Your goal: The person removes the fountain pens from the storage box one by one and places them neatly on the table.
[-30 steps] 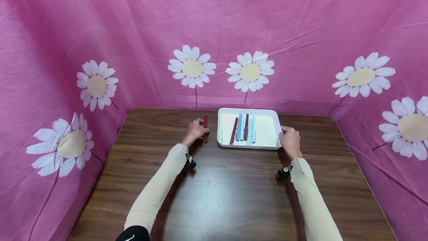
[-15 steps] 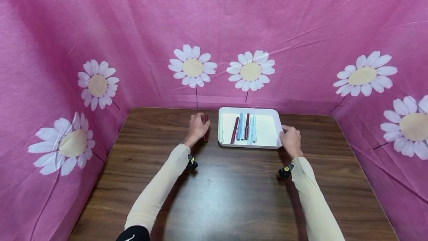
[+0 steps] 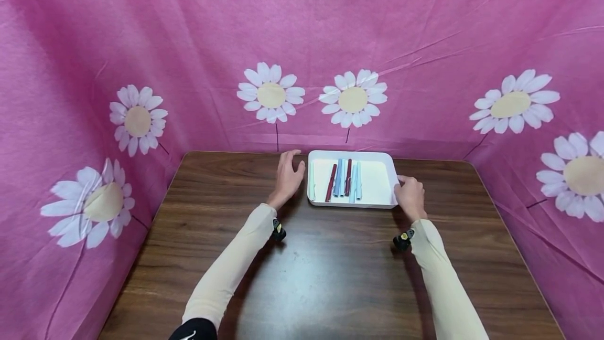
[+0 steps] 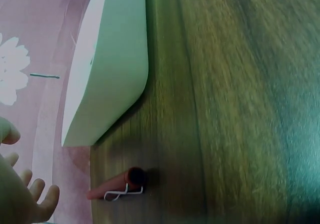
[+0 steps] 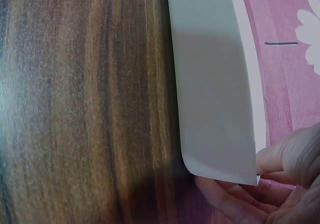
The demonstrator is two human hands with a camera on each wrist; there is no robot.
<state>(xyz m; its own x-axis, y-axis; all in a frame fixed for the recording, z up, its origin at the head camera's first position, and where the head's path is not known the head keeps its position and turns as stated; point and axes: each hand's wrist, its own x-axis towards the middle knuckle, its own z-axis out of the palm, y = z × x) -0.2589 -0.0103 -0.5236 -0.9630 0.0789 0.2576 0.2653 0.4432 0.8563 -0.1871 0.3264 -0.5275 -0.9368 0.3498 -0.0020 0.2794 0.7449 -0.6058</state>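
Note:
My left hand (image 3: pixel 288 176), fingers spread and holding nothing, is over the table just left of the white tray (image 3: pixel 379 180). Below it lies a dark red pen (image 4: pixel 117 185) with a wire clip, seen in the left wrist view and hidden under the hand in the head view. My right hand (image 3: pixel 411 198) grips the tray at its right end, with the thumb at the rim and the fingers around the outside, as the right wrist view shows. Inside the tray lie several pens side by side: red pens (image 3: pixel 331 182), a blue pen (image 3: pixel 338 177), light blue pens (image 3: pixel 358 181) and a pale green pen (image 3: pixel 312 182).
The brown wooden table (image 3: pixel 292 266) reaches back to a pink cloth (image 3: pixel 311 25) printed with white daisies, which also stands at the left and right sides. The tray sits close to the table's back edge.
My left hand has let go of the red pen beside the tray and moved right and farther back, over it, with its fingers spreading. The right hand stays on the tray.

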